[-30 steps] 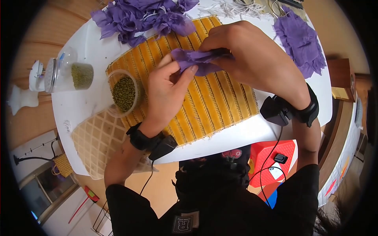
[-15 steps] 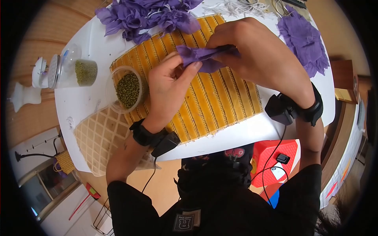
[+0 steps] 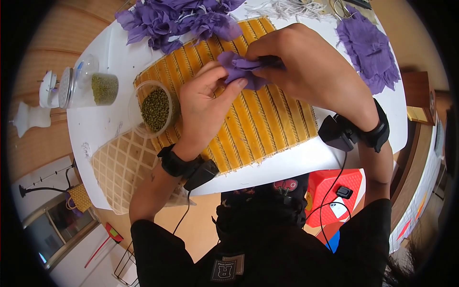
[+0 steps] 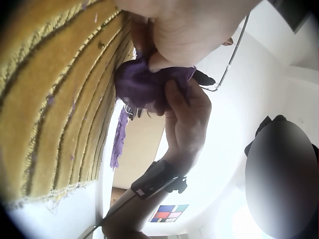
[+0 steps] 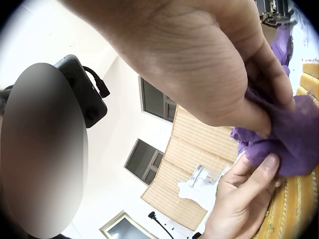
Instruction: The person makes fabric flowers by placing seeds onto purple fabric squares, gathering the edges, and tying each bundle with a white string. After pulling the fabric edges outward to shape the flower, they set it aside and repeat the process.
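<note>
Both hands meet over a yellow ribbed cloth mat (image 3: 248, 129) with a crumpled piece of purple fabric (image 3: 241, 69) between them. The left hand (image 3: 203, 107) pinches the fabric's left edge between thumb and fingers. From the other side the right hand (image 3: 306, 64) grips it, thumb and fingertips folded into the cloth. In the left wrist view the purple fabric (image 4: 149, 84) spans the two hands. The right wrist view shows the left thumb pressed on the purple fabric (image 5: 286, 144), below the right hand (image 5: 199, 59).
A round tub of green beans (image 3: 155, 109) stands on the mat's left edge, near the left wrist. Purple fabric pieces (image 3: 179, 21) are heaped behind, and more purple cloth (image 3: 368, 50) lies at the right. A clear jar (image 3: 91, 88) rests at far left, above a lattice-patterned sheet (image 3: 124, 167).
The purple fabric between the hands has changed shape, its left part now more bunched. The right hand has shifted slightly left; the left hand still pinches the cloth.
</note>
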`<state>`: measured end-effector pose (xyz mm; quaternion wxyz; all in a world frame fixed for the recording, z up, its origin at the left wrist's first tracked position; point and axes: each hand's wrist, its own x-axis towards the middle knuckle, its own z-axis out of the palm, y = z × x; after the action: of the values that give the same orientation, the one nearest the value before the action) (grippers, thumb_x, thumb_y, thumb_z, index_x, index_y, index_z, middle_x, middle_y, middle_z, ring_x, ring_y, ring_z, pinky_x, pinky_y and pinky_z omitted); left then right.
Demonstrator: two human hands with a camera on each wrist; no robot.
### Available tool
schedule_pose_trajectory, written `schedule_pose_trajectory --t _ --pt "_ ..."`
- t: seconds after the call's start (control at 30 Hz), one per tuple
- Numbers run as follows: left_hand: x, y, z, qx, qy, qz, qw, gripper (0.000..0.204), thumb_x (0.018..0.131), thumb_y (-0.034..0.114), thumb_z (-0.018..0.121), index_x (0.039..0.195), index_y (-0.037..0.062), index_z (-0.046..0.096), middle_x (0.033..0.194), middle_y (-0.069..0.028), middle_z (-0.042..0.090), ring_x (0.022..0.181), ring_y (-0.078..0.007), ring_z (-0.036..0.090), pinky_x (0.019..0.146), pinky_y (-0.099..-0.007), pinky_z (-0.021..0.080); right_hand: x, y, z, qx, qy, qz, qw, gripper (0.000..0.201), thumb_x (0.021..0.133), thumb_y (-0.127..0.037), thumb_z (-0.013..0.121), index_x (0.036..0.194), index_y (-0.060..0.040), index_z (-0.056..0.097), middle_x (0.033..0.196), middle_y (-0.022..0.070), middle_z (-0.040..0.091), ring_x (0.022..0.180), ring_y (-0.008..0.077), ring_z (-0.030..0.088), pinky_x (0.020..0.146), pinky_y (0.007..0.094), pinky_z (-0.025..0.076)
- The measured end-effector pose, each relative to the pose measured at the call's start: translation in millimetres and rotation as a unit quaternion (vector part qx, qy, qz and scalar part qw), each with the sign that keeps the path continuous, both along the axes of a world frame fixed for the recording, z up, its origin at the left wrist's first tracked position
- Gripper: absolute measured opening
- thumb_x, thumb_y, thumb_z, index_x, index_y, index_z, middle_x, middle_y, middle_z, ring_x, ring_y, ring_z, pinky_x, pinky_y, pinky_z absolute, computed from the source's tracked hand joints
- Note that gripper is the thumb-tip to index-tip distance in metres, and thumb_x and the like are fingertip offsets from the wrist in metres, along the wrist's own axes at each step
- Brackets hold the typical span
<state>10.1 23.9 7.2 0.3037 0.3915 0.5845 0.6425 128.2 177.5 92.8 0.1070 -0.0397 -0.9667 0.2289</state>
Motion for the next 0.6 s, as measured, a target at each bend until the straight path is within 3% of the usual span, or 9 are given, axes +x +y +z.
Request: schedule_pose_trajectory --t 0.17,0.27,0.6 --pt "7.3 0.4 10.0 0.015 -0.08 0.03 0.996 0.02 0.087 -0.004 0.064 0.106 -0.0068 0.059 0.1 -0.0055 0.065 0.089 -0.0074 0.06 0.079 -0.0206 0.048 -1.8 -2.0 -6.7 -0.038 0.046 -0.004 0.998 0.037 0.076 -0.003 0.071 0.112 -0.0056 0.063 0.086 0.0164 0.069 0.079 0.0342 0.066 0.074 0.0375 0.053" --pt "8.0 1.0 11.5 0.031 -0.086 0.036 0.995 0.021 0.087 -0.004 0.063 0.108 -0.0059 0.059 0.101 -0.0067 0.066 0.089 -0.0083 0.062 0.079 -0.0209 0.049 -1.6 -5.2 -3.8 -0.054 0.025 0.006 0.998 0.04 0.071 0.0 0.071 0.11 0.0014 0.063 0.095 0.0199 0.066 0.089 0.0385 0.062 0.079 0.0418 0.05" --pt "1.8 -1.5 3.6 0.004 -0.039 0.024 0.999 0.021 0.086 -0.003 0.066 0.107 -0.0046 0.062 0.095 -0.0011 0.064 0.084 -0.0065 0.061 0.074 -0.0198 0.048 -3.5 -4.6 -2.5 -0.042 0.028 0.0 0.999 0.024 0.071 -0.001 0.071 0.095 0.001 0.07 0.086 0.0201 0.067 0.084 0.0357 0.065 0.077 0.0396 0.052"
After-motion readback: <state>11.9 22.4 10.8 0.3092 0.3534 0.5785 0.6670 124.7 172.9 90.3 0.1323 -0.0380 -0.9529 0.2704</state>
